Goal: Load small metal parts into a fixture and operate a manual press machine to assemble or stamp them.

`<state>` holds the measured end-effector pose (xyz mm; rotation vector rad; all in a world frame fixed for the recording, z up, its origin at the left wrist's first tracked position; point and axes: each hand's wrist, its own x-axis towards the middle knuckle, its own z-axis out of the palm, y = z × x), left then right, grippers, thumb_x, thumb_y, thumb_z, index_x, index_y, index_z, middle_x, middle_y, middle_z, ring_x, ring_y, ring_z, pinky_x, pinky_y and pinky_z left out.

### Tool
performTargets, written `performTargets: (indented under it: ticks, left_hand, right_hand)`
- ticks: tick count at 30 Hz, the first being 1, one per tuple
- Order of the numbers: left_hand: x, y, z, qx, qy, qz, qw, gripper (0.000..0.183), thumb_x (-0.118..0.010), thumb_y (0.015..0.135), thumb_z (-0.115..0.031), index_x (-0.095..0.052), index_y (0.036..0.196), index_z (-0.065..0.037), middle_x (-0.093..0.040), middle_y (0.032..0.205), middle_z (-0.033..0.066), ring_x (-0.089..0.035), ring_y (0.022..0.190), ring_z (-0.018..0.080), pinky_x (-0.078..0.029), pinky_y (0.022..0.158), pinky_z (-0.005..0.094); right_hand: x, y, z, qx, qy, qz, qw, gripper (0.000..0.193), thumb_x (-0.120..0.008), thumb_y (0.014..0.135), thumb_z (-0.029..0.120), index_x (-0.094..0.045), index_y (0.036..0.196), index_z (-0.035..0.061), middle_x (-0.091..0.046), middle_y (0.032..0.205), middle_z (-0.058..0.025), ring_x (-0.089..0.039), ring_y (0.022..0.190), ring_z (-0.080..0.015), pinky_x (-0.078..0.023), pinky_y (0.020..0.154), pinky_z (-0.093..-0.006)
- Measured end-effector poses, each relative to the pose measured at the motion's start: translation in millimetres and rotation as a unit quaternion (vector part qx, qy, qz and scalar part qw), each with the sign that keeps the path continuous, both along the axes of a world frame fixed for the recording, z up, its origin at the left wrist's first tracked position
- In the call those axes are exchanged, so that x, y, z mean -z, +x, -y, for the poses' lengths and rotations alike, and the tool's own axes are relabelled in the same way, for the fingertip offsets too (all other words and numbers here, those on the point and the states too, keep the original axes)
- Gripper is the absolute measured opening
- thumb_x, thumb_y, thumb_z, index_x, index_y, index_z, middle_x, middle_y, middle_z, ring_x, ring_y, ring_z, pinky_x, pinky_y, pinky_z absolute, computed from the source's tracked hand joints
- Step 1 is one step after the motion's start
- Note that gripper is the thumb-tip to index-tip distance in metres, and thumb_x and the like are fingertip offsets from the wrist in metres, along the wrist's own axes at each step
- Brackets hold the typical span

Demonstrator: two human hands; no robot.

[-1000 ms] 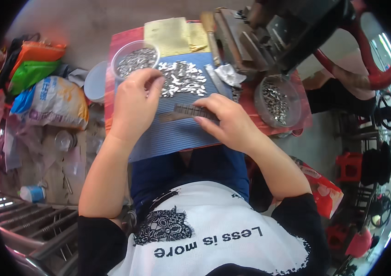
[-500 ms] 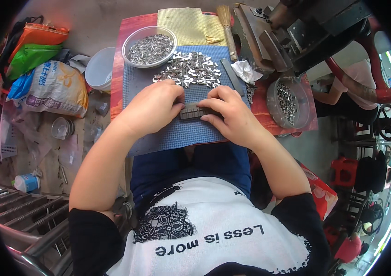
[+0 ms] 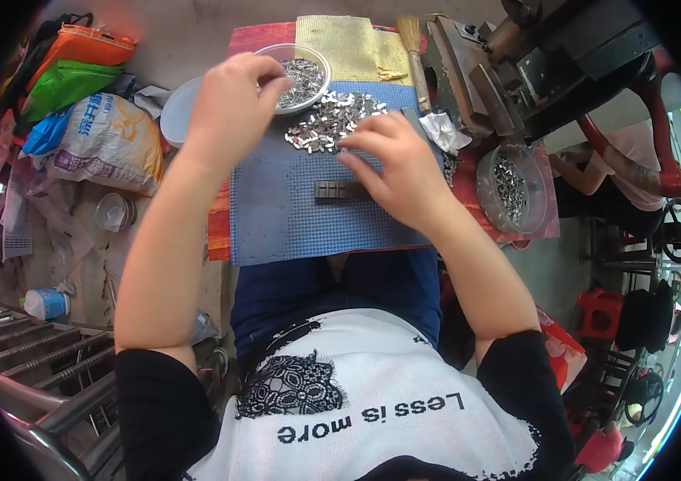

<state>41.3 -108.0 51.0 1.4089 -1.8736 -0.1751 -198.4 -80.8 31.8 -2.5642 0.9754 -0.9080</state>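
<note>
My left hand [image 3: 236,100] is raised at the left side of a clear round bowl [image 3: 329,80] of thin silvery metal pieces. Its fingers curl in towards the thumb; whatever they may hold is too small to make out. At the lower right edge of a loose pile of small metal pieces [image 3: 326,124], my right hand [image 3: 399,168] hovers with thumb and forefinger apart, nothing visible between them. A dark slotted metal block [image 3: 334,191] lies on the blue textured mat [image 3: 276,228], beside and partly behind the right hand. Neither hand grips the block.
A second clear tub [image 3: 509,188] of metal pieces stands at the right, near crumpled white tissue [image 3: 443,132]. A brush [image 3: 414,64] lies by yellow matting [image 3: 334,44]. A heavy machine [image 3: 517,76] rises at the far right; another person [image 3: 613,160] sits beyond.
Both hands have let go of the metal block, which stays on the mat. My left hand has moved up to the bowl; my right has shifted up slightly towards the pile.
</note>
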Motion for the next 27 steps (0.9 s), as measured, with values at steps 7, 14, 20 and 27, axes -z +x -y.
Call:
performTargets:
  ticks: [7, 14, 20, 27]
  left_hand:
    - [16, -29, -77, -0.031, 0.120, -0.030, 0.992, 0.014, -0.066, 0.090, -0.008, -0.066, 0.099, 0.003, -0.069, 0.088, 0.0161, -0.066, 0.078, 0.0283, -0.051, 0.075, 0.0372]
    - [33, -50, -108, 0.018, 0.097, -0.048, 0.994, 0.020, -0.073, 0.085, -0.015, -0.064, 0.096, -0.001, -0.062, 0.096, 0.0166, -0.060, 0.095, 0.0363, -0.048, 0.083, 0.0445]
    - [40, -55, -110, 0.022, 0.093, -0.040, 0.995, 0.031, -0.078, 0.080, -0.013, -0.065, 0.105, -0.003, -0.061, 0.102, 0.0135, -0.059, 0.101, 0.0349, -0.048, 0.088, 0.0436]
    - [44, -49, -104, 0.031, 0.067, -0.010, 0.997, 0.025, -0.077, 0.079, -0.007, -0.068, 0.102, -0.002, -0.061, 0.103, 0.0136, -0.062, 0.098, 0.0338, -0.050, 0.086, 0.0400]
  right_hand:
    - [15, 41, 42, -0.121, -0.054, -0.009, 0.991, 0.017, -0.070, 0.079, 0.002, -0.072, 0.096, 0.0035, -0.070, 0.107, -0.0102, -0.064, 0.102, -0.0310, -0.054, 0.088, -0.0384]
    - [14, 50, 40, -0.147, -0.097, -0.114, 0.978, 0.029, -0.065, 0.081, 0.010, -0.070, 0.108, 0.0024, -0.070, 0.119, -0.0127, -0.065, 0.112, -0.0288, -0.053, 0.095, -0.0364]
    - [13, 50, 44, -0.152, -0.130, -0.187, 0.962, 0.029, -0.068, 0.078, 0.013, -0.072, 0.106, 0.0029, -0.070, 0.115, -0.0092, -0.065, 0.108, -0.0267, -0.053, 0.090, -0.0361]
    - [15, 6, 48, -0.118, -0.077, -0.065, 0.988, 0.010, -0.074, 0.080, 0.010, -0.072, 0.088, 0.0040, -0.071, 0.100, -0.0074, -0.065, 0.098, -0.0286, -0.055, 0.084, -0.0383]
